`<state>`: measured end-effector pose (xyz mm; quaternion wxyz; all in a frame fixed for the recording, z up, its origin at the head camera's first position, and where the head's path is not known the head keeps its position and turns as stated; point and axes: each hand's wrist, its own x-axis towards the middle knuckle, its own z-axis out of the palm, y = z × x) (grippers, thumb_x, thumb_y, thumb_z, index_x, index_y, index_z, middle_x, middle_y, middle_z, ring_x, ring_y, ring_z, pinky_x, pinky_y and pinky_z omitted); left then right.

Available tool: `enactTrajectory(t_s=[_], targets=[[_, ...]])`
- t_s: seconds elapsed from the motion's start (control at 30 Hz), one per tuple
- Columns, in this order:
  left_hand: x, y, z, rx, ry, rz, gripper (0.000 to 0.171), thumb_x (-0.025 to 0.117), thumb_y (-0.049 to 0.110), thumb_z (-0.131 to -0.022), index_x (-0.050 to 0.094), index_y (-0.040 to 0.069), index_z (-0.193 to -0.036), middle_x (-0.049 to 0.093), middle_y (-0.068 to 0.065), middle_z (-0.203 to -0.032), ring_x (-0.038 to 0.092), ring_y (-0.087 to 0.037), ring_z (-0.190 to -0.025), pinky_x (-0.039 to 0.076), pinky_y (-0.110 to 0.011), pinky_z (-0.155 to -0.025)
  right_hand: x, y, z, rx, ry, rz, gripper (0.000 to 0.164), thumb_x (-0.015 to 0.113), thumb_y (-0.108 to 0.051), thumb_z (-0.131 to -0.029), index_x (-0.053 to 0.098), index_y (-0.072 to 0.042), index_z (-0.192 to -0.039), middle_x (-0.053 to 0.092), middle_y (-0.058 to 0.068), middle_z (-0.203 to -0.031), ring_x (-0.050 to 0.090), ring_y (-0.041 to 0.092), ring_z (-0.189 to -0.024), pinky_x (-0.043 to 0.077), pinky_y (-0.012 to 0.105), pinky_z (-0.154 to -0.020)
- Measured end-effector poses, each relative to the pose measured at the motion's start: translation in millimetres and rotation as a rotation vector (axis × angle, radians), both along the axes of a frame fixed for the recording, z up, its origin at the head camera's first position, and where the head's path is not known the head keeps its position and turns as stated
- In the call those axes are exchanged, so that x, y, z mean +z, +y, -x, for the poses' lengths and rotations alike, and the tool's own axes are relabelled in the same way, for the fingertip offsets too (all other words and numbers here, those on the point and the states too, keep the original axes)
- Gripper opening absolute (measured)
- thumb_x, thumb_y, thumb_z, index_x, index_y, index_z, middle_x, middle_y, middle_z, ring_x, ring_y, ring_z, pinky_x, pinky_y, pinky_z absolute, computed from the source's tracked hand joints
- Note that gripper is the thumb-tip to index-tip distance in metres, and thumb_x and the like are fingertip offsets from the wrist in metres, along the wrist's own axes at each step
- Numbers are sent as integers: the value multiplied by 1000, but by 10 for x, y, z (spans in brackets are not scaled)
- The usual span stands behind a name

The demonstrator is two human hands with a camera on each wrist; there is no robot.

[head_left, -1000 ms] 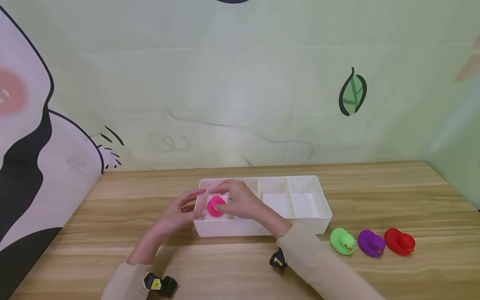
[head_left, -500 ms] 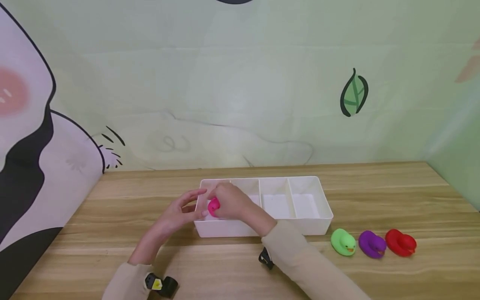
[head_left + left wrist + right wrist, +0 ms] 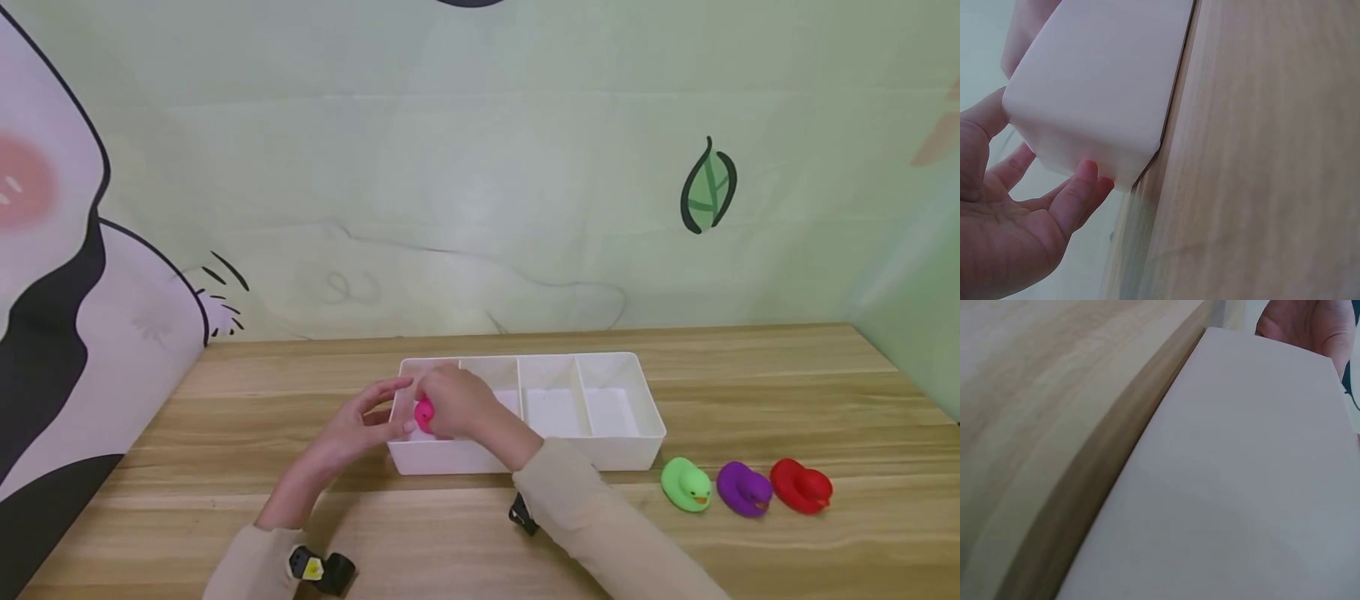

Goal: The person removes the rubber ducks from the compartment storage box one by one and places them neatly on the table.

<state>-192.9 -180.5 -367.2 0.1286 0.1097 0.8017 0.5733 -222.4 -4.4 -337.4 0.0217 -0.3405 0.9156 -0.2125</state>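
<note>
A white divided box (image 3: 622, 454) lies lengthwise on the wooden table, split into several compartments. My left hand (image 3: 363, 421) holds its left end; in the left wrist view the thumb (image 3: 988, 112) touches the near top corner and other fingers lie against the end wall. My right hand (image 3: 457, 404) reaches down into the leftmost compartment and grips a pink rubber duck (image 3: 423, 413). Much of the duck is behind that hand, and its fingertips are hidden. In the right wrist view the box's front wall (image 3: 1229, 469) covers most of the picture.
To the right of the box, a green rubber duck (image 3: 686, 485), a purple rubber duck (image 3: 743, 489) and a red rubber duck (image 3: 801, 486) stand in a row on the table (image 3: 450, 542). A wall (image 3: 480, 183) with cartoon pictures rises behind the table.
My right hand has moved a little left and turned over the pink duck, covering more of it. The left hand has stayed at the box's end. The three other ducks have not moved.
</note>
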Motion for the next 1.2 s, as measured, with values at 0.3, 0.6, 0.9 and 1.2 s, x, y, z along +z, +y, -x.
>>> enactTrajectory(t_s=[0.3,0.6,0.9,1.2], targets=[[-9,14,12,1,-17,-4,62,67,19,-82,39,10,-136,29,-20,-143,36,-46,-124,40,-48,-96,68,172,-68,27,40,159,21,72,-9,-71,70,-6,-92,63,2,-80,53,13,-74,40,17,-58],[-2,21,23,25,-25,32,59,66,21,-83,40,13,-136,29,-18,-143,34,-46,-125,37,-52,-97,250,359,-185,17,-16,383,37,70,0,-72,65,-1,-109,65,10,-102,57,19,-88,53,29,-68],[28,19,23,33,-33,46,62,67,23,-83,39,13,-137,29,-20,-143,33,-45,-126,36,-52,-98,420,673,-323,-11,-19,426,36,72,-2,-72,65,-1,-108,64,8,-105,61,18,-86,54,25,-70],[30,18,17,38,-26,43,63,68,22,-82,38,12,-137,27,-22,-144,33,-45,-126,34,-52,-99,439,1113,-470,-30,-45,476,36,73,1,-70,66,-1,-106,65,9,-101,61,17,-84,55,28,-69]])
